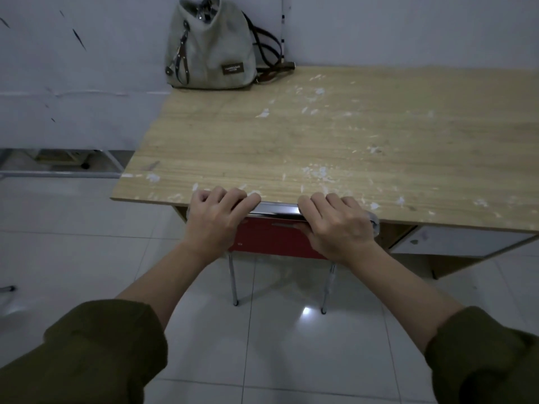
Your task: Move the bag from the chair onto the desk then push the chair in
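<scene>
A grey canvas bag with dark brown straps stands upright at the back left corner of the wooden desk, against the wall. A red chair with a chrome top rail and chrome legs sits at the desk's front edge, its seat hidden under the desktop. My left hand is shut on the left end of the chair's top rail. My right hand is shut on the right end of the same rail. Both sets of fingers curl over the rail, next to the desk edge.
White paint flecks dot the desktop. A white cabinet door sits under the desk to the right of the chair. A metal frame lies low along the left wall. The floor is glossy white tile.
</scene>
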